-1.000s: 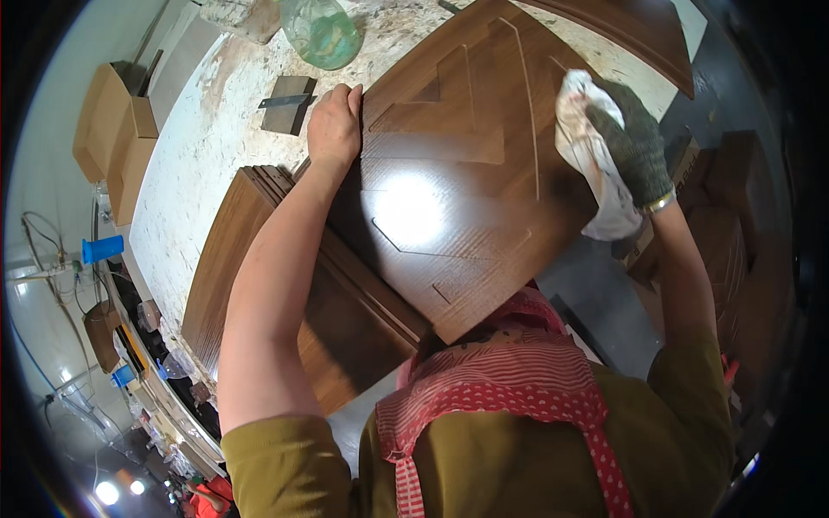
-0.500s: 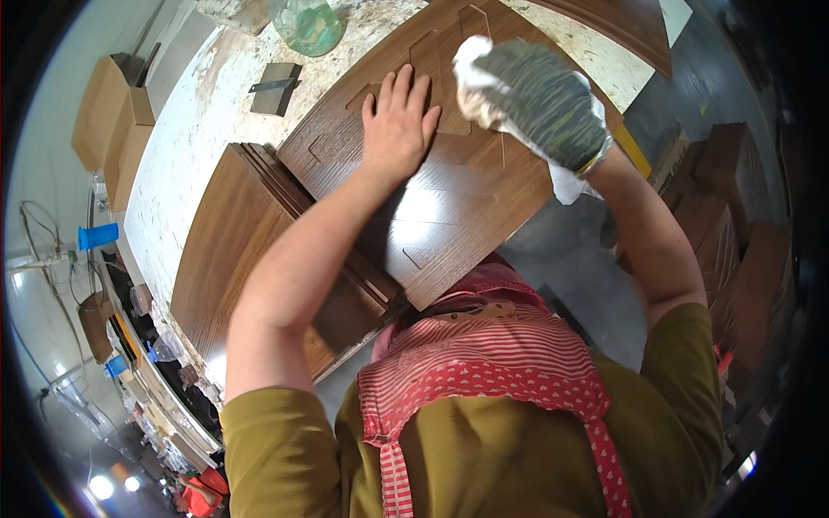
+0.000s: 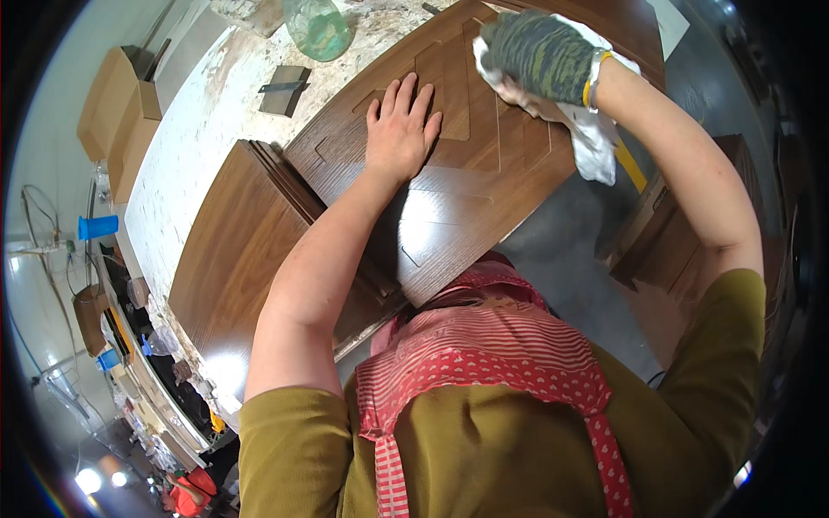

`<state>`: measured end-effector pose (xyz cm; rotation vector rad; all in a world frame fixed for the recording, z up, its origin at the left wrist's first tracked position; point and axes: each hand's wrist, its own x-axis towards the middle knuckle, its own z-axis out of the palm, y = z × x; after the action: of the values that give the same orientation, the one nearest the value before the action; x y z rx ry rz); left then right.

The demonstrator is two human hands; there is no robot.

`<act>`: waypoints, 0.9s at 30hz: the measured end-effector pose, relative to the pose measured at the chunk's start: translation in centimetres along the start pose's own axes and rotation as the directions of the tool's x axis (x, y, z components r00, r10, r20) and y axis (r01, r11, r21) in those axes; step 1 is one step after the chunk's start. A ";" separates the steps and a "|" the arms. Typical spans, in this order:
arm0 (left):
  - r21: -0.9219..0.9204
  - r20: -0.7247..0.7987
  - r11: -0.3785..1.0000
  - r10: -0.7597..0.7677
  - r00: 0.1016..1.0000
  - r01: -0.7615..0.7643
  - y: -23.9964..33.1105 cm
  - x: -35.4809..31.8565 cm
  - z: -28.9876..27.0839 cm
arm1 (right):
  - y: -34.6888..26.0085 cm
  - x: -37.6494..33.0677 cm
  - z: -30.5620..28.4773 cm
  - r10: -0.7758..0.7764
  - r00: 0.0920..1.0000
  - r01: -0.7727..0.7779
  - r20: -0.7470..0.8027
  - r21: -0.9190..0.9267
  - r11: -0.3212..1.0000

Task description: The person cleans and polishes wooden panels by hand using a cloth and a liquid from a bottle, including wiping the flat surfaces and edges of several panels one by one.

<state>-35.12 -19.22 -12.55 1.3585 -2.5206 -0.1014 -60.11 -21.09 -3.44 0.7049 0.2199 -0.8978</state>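
A brown wood-grain panel (image 3: 449, 211) with grooved lines lies before me on the worktable. My bare left hand (image 3: 399, 129) rests flat on it, fingers spread. Toward the panel's far right part, my right hand (image 3: 544, 59) wears a green and dark patterned glove. Bunched under that hand is a white cloth (image 3: 594, 148), pressed against the panel, with one end hanging past its right edge. The right fingertips are mostly hidden by glove and cloth.
Left of the panel lies a stack of brown boards (image 3: 229, 250). Beyond it, a flat scraper-like blade (image 3: 283, 89) and a greenish clear container (image 3: 318, 33) sit on the stained white tabletop (image 3: 194, 155). Brown boxes (image 3: 669, 233) stand at the right; an open carton (image 3: 117, 121) is far left.
My right hand has moved the white cloth up and to the right, toward the panel's far edge. My left hand stays flat in place on the panel.
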 end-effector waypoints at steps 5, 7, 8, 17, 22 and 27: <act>-0.010 -0.027 1.000 0.021 0.999 -0.021 -0.5 0.1 0.6 | 2.0 -0.1 -2.6 -0.035 0.878 0.469 0.477 -0.873 -0.133; -0.035 -0.099 0.998 0.051 0.994 -0.055 -0.6 -0.2 0.8 | 4.0 -2.0 -3.9 0.388 0.809 0.499 0.441 -0.168 -0.850; -0.026 -0.032 1.000 0.008 0.999 -0.009 -0.6 -0.3 0.9 | 5.3 -3.1 -4.1 0.474 0.853 0.393 0.219 0.328 -0.859; -0.468 -0.068 0.882 -0.101 0.993 0.058 -2.5 0.2 -5.0 | 6.1 -13.3 -0.2 -0.109 0.978 -0.021 0.175 -0.443 -0.896; -0.773 -0.237 0.612 -0.522 0.819 0.166 -12.8 -10.8 -15.3 | 5.0 -13.3 -4.0 -0.324 0.889 0.255 0.325 -0.937 -0.239; -0.361 -0.322 0.697 -0.717 0.618 0.619 -23.5 -29.3 -21.0 | 7.6 -9.2 -1.6 -0.411 0.747 0.349 0.523 -0.834 -0.428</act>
<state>4.90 -6.64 -2.96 1.9060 -1.4655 -0.1831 -59.73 -11.06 3.08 -1.1627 1.2208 -1.0358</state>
